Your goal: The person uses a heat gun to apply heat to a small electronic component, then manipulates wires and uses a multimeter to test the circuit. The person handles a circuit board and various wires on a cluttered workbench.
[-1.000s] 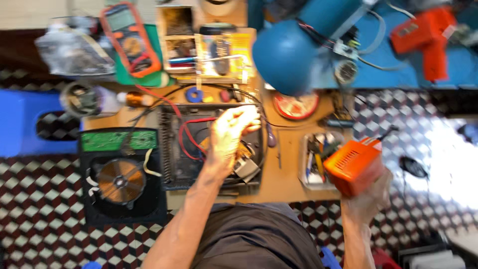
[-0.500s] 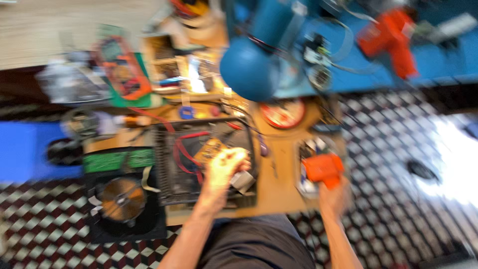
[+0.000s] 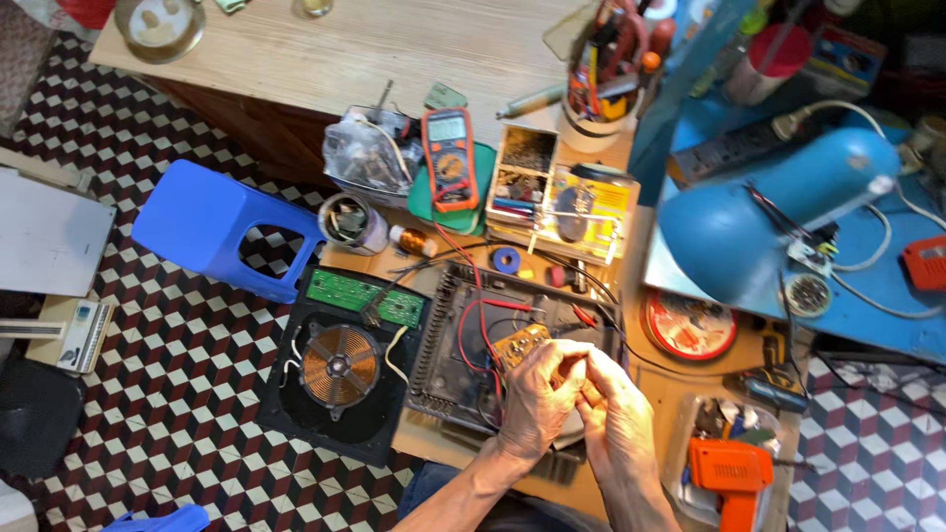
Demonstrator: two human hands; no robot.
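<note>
Both hands meet over the near middle of the cluttered wooden tabletop [image 3: 394, 59]. The left hand [image 3: 537, 394] curls its fingers together around a small part that stays hidden in the grip, and the right hand [image 3: 616, 414] presses in against it, fingers bent and touching the left; what they pinch, I cannot tell. Just beneath and beyond them lies the open black plastic appliance housing [image 3: 443, 345], with red wires looping across it and a small tan circuit board [image 3: 519, 345] right at the left fingertips. To the left sits the round copper induction coil [image 3: 338, 365] on its black base, a green circuit board [image 3: 365, 296] just beyond it. Farther off lies an orange-cased multimeter [image 3: 448, 158]. Near right, an orange soldering gun [image 3: 729, 473] rests in a clear tray, just beside the right wrist.
</note>
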